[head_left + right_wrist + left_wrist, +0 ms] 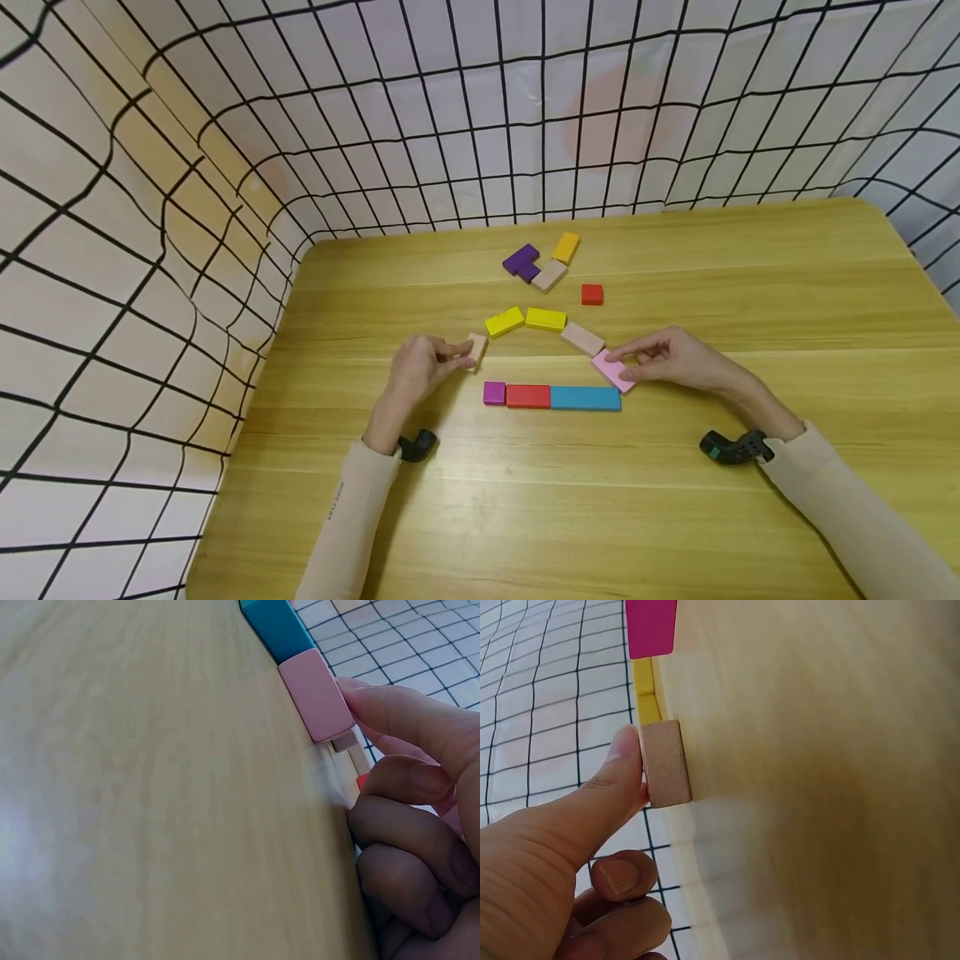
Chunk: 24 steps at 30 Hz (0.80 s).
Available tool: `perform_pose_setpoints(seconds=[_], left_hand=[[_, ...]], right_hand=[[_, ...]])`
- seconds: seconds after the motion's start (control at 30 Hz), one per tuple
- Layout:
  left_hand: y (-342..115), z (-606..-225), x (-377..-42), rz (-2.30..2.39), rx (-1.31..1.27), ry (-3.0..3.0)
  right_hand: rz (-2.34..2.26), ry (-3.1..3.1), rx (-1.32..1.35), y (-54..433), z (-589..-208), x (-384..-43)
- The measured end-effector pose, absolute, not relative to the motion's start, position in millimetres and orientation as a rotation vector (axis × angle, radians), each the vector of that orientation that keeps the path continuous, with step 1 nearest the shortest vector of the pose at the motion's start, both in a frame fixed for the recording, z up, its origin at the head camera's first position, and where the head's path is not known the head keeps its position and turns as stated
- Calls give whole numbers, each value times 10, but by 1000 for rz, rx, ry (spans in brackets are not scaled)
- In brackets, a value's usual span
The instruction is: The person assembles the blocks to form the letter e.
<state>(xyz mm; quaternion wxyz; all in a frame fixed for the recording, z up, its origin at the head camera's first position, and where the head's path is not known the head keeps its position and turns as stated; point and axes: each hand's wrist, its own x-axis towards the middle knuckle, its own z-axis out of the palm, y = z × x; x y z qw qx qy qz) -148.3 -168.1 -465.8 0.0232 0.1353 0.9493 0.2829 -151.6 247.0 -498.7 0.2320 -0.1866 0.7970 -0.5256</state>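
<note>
In the head view my left hand [420, 367] pinches a small beige wooden block [477, 351] between thumb and fingers; its end face [666, 763] shows close up in the left wrist view. My right hand [673, 358] has thumb and fingertips on a pink block [606, 364], gripping it at the lower right of an arch. Another beige block [582, 338] and two yellow blocks [504, 322] form the arch's top. Below it runs a straight row of a purple cube [494, 393], a red block [528, 397] and a blue block [585, 398].
Farther back on the wooden table [525, 517] lie two purple blocks [521, 259], a third beige block [550, 276], an orange block [566, 247] and a small red block [592, 294]. White sheeting with a black grid [465, 117] rises behind and at the left.
</note>
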Motion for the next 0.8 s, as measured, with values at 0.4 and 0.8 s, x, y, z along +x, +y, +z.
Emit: perform_pose_setpoints(seconds=[0.4, 0.8], left_hand=[[-1670, -4672, -1463, 880, 428, 2962], [-1662, -4693, -1462, 867, 489, 2986]], right_hand=[[-1458, 2182, -513, 2471, -4998, -1515], [-1477, 2163, -521, 2475, -4993, -1528]])
